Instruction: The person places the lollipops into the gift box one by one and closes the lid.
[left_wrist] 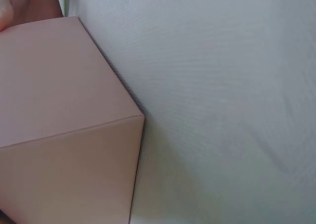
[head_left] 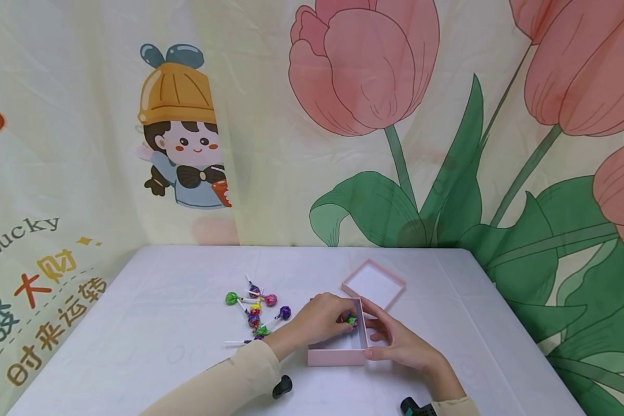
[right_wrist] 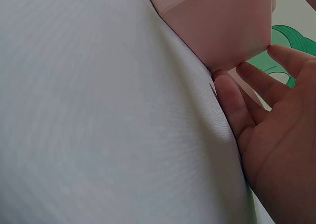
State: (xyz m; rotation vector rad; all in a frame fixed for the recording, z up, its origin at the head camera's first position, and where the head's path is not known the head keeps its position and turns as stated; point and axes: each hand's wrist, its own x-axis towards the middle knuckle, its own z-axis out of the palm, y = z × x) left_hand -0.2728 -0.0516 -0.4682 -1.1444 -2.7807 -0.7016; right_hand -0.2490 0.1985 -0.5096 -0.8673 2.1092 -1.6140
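The left hand [head_left: 314,318] is reached in from the left over the box's left wall, its back turned up and its fingers bent downward; between thumb and fingertips a green-and-pink lollipop [head_left: 351,321] is pinched, only its wrapped head being plainly seen. That head is held within the box's walls, near the right wall; whether the floor of the box is touched by it cannot be told. The right hand [head_left: 403,342] is brought in from the right, its fingers spread and nearly straight, and the right side of the box [head_left: 337,358] is touched by its fingertips, with the thumb set by the near right corner. In the right wrist view the fingertips are seen along the edge of the pink wall. Just behind the box, and to its right, a shallow pink-rimmed lid [head_left: 373,284] is laid with its white inside up. To the left, beyond the left wrist, a loose cluster of lollipops [head_left: 253,319] in purple, green, pink and yellow wrappers is scattered on the white-covered table [head_left: 161,323].
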